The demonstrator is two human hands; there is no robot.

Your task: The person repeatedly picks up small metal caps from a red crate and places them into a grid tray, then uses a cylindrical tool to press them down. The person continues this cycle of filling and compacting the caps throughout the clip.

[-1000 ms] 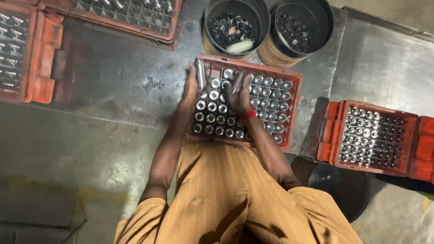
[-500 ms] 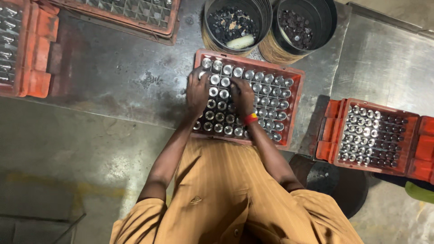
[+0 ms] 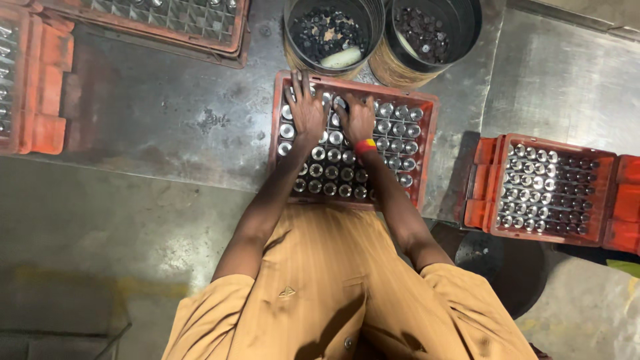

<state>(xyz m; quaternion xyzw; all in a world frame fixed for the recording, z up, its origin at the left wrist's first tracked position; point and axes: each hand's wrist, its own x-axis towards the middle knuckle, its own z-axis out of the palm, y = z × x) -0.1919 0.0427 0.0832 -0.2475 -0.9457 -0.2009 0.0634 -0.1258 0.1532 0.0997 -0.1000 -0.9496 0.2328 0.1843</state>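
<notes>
Your left hand (image 3: 305, 110) lies flat and open, fingers spread, on the shiny metal cylinders (image 3: 333, 170) that stand upright in the red gridded crate (image 3: 427, 150) right in front of you. Your right hand (image 3: 358, 119) rests just beside it, palm down with the fingers curled over the cylinder tops near the crate's far edge; from this angle you cannot tell whether it actually grips one of them. A red and yellow band (image 3: 365, 146) circles your right wrist. The crate sits on a worn grey metal table (image 3: 153, 120), its near edge against your tan striped shirt (image 3: 333, 280), and nearly every cell that shows holds a cylinder. Just beyond the crate's far edge stand two round buckets: the left bucket (image 3: 293, 50) holds small dark parts with a pale oblong piece on top, and the right bucket (image 3: 470, 40) holds more small dark parts. To your right, on a lower level and well apart from your hands, a second red crate (image 3: 490, 193) is also filled with cylinders. More red crates (image 3: 47, 100) lie along the table's left and far left edges.
</notes>
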